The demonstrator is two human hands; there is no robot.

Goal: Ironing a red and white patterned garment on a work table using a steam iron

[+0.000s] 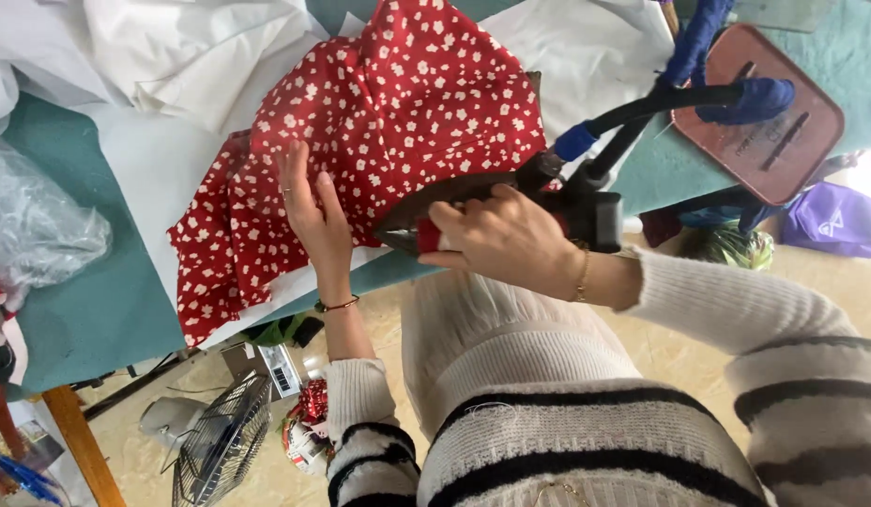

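1. Two hands of mine are at work over the teal ironing table, and farthest toward nine o'clock lies a crumpled clear plastic bag.
2. Below the table edge, at about seven o'clock, a wire-caged fan stands on the floor.
3. My left hand lies flat on the red floral fabric, fingers stretched out and together, gripping nothing, only pressing the cloth down.
4. The fabric spreads from the middle toward twelve o'clock, over white cloth that runs to eleven o'clock.
5. My right hand is closed around the handle of the dark iron, whose pointed sole rests on the fabric's near edge, just beside my left hand at its three o'clock.
6. At two o'clock a brown iron rest sits on the table, with the iron's black hose arcing over it.
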